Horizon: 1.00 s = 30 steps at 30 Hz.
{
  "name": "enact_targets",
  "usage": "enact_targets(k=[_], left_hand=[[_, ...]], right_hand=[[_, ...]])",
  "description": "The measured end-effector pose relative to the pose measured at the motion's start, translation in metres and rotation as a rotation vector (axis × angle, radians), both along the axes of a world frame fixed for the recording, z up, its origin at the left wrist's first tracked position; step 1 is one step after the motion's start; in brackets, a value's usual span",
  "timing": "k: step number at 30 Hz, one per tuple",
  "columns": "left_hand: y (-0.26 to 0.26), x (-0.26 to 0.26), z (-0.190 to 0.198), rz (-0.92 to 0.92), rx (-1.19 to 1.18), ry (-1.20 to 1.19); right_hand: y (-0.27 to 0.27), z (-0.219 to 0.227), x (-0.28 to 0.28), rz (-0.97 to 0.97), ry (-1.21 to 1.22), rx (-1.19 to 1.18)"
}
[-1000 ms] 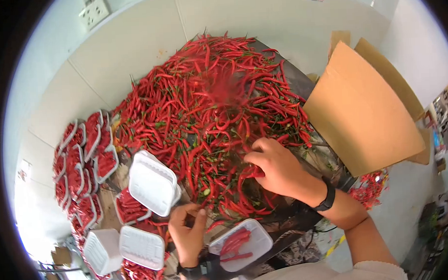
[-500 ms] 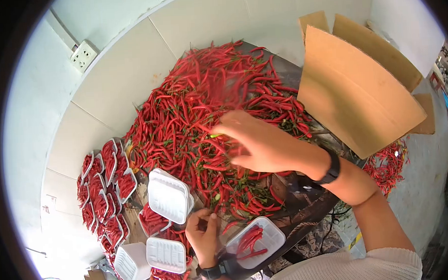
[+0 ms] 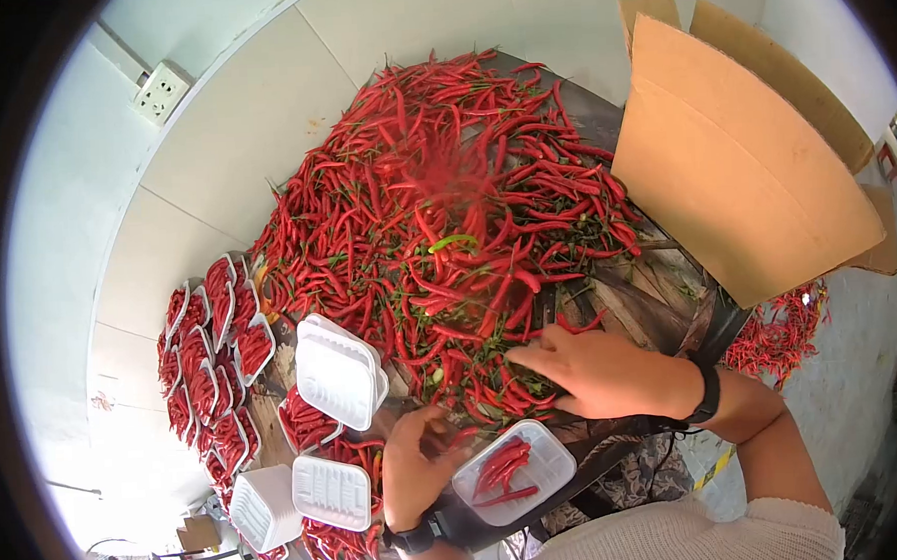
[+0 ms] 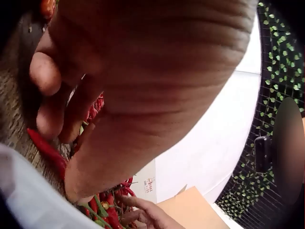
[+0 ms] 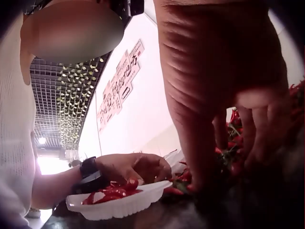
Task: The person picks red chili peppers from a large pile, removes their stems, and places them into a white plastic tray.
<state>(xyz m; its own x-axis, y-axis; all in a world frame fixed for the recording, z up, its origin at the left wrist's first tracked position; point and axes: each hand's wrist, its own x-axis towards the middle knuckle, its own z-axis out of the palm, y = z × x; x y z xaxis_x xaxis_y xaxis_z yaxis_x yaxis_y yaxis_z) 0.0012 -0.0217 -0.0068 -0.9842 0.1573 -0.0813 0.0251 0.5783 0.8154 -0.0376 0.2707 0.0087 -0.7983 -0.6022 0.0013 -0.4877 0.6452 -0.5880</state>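
Observation:
My left hand (image 3: 417, 467) is beside a white plastic tray (image 3: 552, 466) that holds several red chilies (image 3: 504, 468). Its fingers are loosely bent, with nothing seen between them. In the left wrist view a single red chili (image 4: 47, 149) lies on the wood by the thumb tip. At the front of the big chili pile (image 3: 366, 224), my right hand (image 3: 613, 373) reaches down among red chilies and green stems. Its thumb and fingers stand apart in the right wrist view, the fingertips lost in shadow. A green chili (image 3: 453, 243) lies on the pile.
Stacked empty trays (image 3: 337, 370) stand left of the pile, with another stack (image 3: 263, 508) and an empty tray (image 3: 333, 493) nearer. Filled trays (image 3: 212, 360) are heaped at far left. A cardboard box (image 3: 743, 157) stands right; loose chilies (image 3: 776, 341) lie beyond the table edge.
My right hand has come back from over the pile's middle to its front right edge. The green chili by its fingertips now lies on the pile. My left hand has shifted slightly, its fingers looser.

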Motion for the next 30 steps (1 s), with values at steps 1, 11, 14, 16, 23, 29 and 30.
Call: enact_targets(k=[1, 11, 14, 16, 23, 29, 30], left_hand=[[0.003, 0.000, 0.002, 0.000, -0.001, 0.000], [0.021, -0.010, 0.000, 0.059, -0.151, 0.023], [0.030, -0.017, 0.005, 0.089, -0.151, 0.005], [0.035, -0.022, 0.010, 0.085, -0.147, 0.068], [0.031, -0.050, 0.017, 0.251, 0.364, 0.136], [0.011, -0.022, 0.027, 0.285, 0.191, -0.010], [0.010, -0.017, 0.029, 0.292, 0.189, -0.013]], right_hand=[[-0.006, -0.005, -0.003, 0.010, 0.048, -0.091], [-0.061, -0.033, -0.039, 0.070, 0.113, -0.244], [-0.067, -0.039, -0.049, 0.095, 0.068, -0.484], [-0.065, -0.033, -0.054, 0.078, -0.032, -0.557], [-0.027, -0.004, -0.066, -0.313, 0.306, -0.748], [-0.020, -0.008, -0.050, -0.046, 0.275, -0.412], [-0.024, -0.010, -0.044, 0.050, 0.211, -0.357]])
